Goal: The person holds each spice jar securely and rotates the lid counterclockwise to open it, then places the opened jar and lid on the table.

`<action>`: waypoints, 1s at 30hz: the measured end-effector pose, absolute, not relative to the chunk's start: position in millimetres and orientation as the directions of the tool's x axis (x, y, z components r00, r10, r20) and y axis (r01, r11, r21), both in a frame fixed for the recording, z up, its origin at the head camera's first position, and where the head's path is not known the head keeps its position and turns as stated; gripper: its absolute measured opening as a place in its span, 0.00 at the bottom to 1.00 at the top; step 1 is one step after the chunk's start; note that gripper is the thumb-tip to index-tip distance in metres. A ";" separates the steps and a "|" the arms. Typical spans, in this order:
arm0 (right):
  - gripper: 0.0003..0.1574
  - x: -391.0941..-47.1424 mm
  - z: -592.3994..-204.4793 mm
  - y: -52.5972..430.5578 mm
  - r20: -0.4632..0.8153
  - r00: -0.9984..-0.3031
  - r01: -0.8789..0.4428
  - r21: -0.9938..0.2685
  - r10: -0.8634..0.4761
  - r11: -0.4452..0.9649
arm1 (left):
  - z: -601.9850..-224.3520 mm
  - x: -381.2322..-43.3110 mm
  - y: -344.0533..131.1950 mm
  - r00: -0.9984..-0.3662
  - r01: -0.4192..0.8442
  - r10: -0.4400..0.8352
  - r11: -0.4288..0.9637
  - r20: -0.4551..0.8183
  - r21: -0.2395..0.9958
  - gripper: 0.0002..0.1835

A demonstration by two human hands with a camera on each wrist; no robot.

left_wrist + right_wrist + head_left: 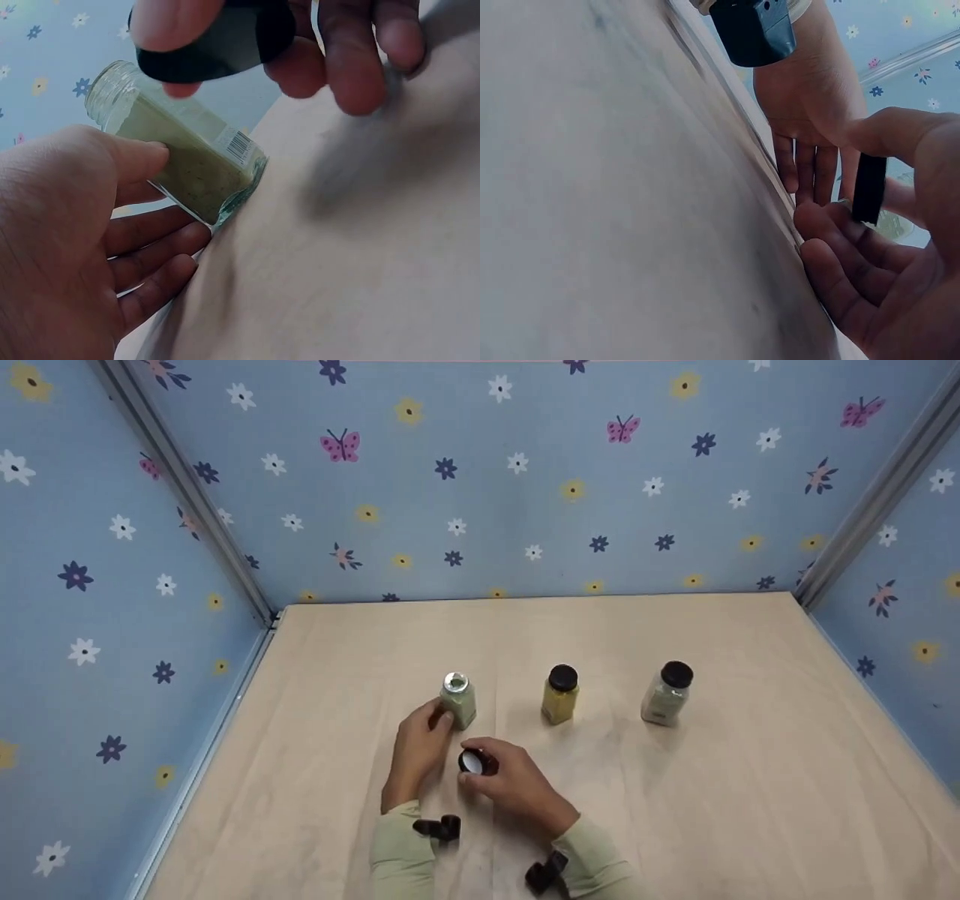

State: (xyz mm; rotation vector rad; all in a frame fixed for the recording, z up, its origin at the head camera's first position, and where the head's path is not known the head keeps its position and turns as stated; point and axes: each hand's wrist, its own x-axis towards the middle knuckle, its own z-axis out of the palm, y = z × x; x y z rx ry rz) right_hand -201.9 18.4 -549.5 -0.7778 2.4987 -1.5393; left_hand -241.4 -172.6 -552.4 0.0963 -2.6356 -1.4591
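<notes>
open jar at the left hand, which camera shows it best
The left wrist view: the open jar shows large there, from threaded neck to base, barcode included, though the left hand covers part. The head view shows it small, from above; the right wrist view, only a sliver beyond the cap and right hand.
</notes>
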 end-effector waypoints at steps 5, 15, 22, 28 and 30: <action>0.31 -201.8 -551.3 17.3 0.164 -0.858 -0.374 -0.850 -0.487 0.372 | -551.8 -241.7 -173.2 -0.988 0.010 -0.130 0.506 0.087 0.863 0.22; 0.25 -199.9 -546.7 17.2 0.169 -0.866 -0.382 -0.831 -0.470 0.405 | -549.9 -241.0 -173.1 -0.989 0.011 -0.125 0.489 0.083 0.872 0.22; 0.29 -198.8 -545.7 16.9 0.154 -0.867 -0.421 -0.735 -0.474 0.531 | -551.0 -241.3 -172.7 -0.990 -0.005 -0.128 0.484 0.065 0.875 0.22; 0.30 -195.3 -546.5 15.2 0.132 -0.857 -0.445 -0.676 -0.498 0.587 | -551.3 -241.3 -173.1 -0.989 -0.011 -0.132 0.484 0.061 0.875 0.21; 0.30 -194.4 -546.5 14.8 0.135 -0.852 -0.457 -0.661 -0.505 0.595 | -551.2 -241.5 -173.2 -0.990 -0.015 -0.133 0.486 0.057 0.874 0.22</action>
